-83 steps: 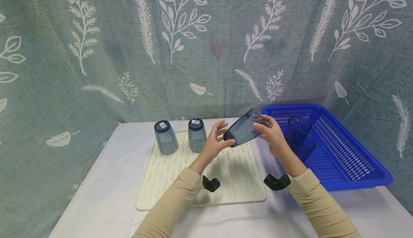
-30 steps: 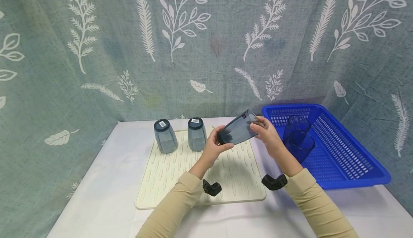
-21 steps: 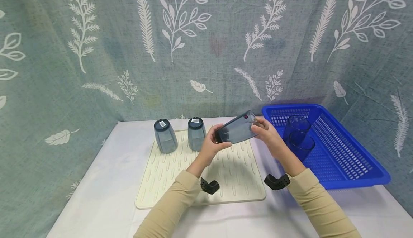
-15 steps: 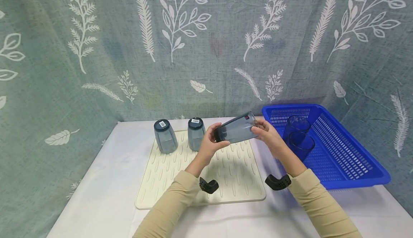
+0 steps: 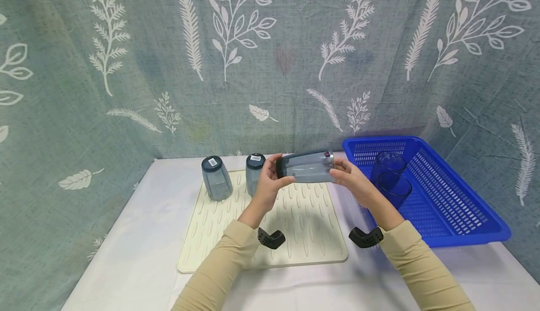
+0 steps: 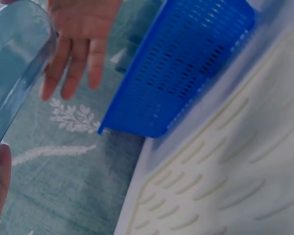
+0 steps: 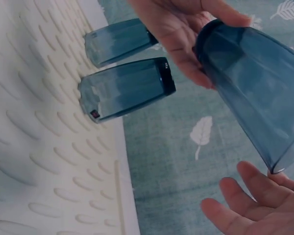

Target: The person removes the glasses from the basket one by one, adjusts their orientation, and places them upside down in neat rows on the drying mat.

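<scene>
Setting: staged dish-drying corner, more a recording set-up than a lived-in kitchen. Evidence: grey-green leaf-print cloth backdrop (image 5: 270, 58) closing off all sides; table under a white cloth (image 5: 139, 250); cream ribbed drying mat (image 5: 303, 226) bearing upturned tumblers (image 5: 216, 179); blue slotted plastic basket (image 5: 447, 203) holding blue cups (image 5: 390, 165).

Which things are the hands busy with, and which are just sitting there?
Busy with: grey cup held sideways between left hand and right hand, above the drying mat.

Just sitting: two upside-down cups on the mat; blue cups in the blue basket.
</scene>
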`<act>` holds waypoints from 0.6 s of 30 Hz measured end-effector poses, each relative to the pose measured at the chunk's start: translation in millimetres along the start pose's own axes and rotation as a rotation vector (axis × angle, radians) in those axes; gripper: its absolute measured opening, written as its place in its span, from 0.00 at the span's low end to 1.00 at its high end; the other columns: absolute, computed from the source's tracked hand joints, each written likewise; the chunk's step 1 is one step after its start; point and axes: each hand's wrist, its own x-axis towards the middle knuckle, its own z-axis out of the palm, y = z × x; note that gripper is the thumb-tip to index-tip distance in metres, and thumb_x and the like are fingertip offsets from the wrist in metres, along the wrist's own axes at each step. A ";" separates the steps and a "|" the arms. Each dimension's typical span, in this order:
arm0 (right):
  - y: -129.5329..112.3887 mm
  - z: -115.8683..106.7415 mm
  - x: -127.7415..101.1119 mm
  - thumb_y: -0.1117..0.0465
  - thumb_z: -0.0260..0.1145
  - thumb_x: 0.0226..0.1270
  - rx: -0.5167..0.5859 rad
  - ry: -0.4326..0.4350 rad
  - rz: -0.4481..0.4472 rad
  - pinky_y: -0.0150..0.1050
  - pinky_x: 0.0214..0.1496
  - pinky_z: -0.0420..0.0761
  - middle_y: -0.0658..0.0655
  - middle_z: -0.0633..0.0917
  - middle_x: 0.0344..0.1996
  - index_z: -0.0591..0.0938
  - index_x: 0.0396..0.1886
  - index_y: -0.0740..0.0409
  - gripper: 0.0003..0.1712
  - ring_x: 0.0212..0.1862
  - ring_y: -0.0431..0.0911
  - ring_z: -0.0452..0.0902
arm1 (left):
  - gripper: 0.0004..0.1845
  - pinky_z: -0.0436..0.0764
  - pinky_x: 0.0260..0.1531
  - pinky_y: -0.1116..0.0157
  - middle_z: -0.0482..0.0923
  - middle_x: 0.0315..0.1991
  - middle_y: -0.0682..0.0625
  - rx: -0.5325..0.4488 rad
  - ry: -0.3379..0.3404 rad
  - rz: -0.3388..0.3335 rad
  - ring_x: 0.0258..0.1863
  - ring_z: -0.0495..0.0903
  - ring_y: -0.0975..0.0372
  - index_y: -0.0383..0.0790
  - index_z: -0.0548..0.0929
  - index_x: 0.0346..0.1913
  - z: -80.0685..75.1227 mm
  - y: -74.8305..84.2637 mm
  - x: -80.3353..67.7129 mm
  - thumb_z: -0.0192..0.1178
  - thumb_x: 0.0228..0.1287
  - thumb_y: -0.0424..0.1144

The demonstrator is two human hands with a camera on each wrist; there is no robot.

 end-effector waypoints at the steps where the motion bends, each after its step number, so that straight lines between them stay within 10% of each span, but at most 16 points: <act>1: 0.4 -0.2 0.0 0.50 0.57 0.62 -0.006 -0.007 0.007 0.53 0.64 0.59 0.66 0.68 0.56 0.56 0.63 0.71 0.40 0.51 0.39 0.69 | 0.53 0.74 0.44 0.74 0.66 0.51 0.51 -0.009 0.004 0.004 0.48 0.69 0.66 0.32 0.58 0.64 0.2 0.9 0.5 0.76 0.35 0.45; 18: 5.6 0.9 -1.8 0.43 0.60 0.59 -0.073 -0.158 0.132 0.55 0.67 0.58 0.71 0.53 0.67 0.47 0.68 0.70 0.52 0.65 0.64 0.56 | 0.40 0.77 0.41 0.73 0.68 0.49 0.53 -0.196 0.031 0.054 0.44 0.71 0.65 0.45 0.65 0.60 1.5 12.2 2.3 0.73 0.40 0.35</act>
